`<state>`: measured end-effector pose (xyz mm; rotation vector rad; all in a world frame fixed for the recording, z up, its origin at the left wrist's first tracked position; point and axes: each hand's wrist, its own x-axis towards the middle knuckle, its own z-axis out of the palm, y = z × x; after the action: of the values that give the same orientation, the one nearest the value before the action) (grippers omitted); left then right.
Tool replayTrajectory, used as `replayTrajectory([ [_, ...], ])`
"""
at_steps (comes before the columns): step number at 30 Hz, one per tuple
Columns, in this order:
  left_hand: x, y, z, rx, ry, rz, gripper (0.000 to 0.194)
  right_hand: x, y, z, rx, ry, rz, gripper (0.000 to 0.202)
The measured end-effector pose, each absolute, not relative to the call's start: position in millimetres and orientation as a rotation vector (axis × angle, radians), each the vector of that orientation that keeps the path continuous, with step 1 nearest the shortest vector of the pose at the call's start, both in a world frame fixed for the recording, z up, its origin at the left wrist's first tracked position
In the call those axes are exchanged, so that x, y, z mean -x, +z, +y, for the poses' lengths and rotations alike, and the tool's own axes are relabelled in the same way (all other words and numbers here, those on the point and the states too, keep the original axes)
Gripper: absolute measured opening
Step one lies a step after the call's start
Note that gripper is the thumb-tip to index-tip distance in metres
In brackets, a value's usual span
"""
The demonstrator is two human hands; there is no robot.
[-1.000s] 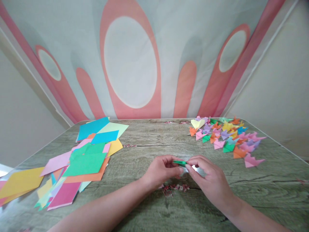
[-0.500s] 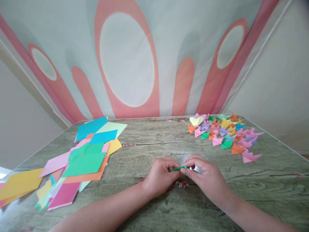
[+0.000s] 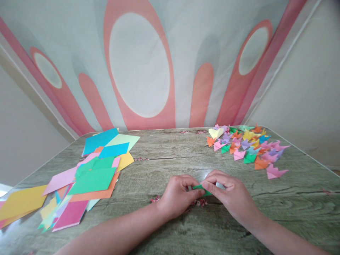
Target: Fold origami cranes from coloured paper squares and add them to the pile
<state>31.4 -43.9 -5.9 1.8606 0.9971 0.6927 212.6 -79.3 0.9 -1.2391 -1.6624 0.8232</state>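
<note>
A small folded piece of green paper (image 3: pixel 206 191) is between my two hands, low over the table near the middle. My left hand (image 3: pixel 178 194) pinches its left side, with the thumb lying across its front. On the other side, my right hand (image 3: pixel 225 188) grips the paper's upper edge between thumb and index finger. The fingertips of both hands are close together, and they hide part of the paper and its folds.
Loose coloured sheets (image 3: pixel 91 181) lie overlapping on the left of the wood-grain table (image 3: pixel 164 148). Several small folded paper figures (image 3: pixel 249 157) are grouped at the back right. A printed cloth (image 3: pixel 183 71) hangs behind the table.
The green paper shows more of its surface, having been only a thin strip before. My right hand's fingertips have shifted slightly along its upper edge. The sheets and figures have not moved.
</note>
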Motion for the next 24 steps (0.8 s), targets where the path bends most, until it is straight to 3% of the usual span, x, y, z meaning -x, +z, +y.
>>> replayTrajectory([
  [5, -32, -7, -45, -1.812, 0.675, 1.039, 0.019, -212, 1, -78, 1.25, 0.784, -1.686, 0.029],
  [10, -31, -9, -44, -1.808, 0.646, 1.043, 0.022, -211, -1, -77, 1.223, 0.764, -1.765, 0.018],
  [17, -33, -7, -46, -1.692, 0.61, 1.076, 0.023, -213, -2, -76, 1.276, 0.857, -1.713, 0.027],
  [24, -30, -2, -41, -1.834, 0.577, 1.022, 0.041, -213, -12, -73, 1.392, 0.78, -1.696, 0.03],
])
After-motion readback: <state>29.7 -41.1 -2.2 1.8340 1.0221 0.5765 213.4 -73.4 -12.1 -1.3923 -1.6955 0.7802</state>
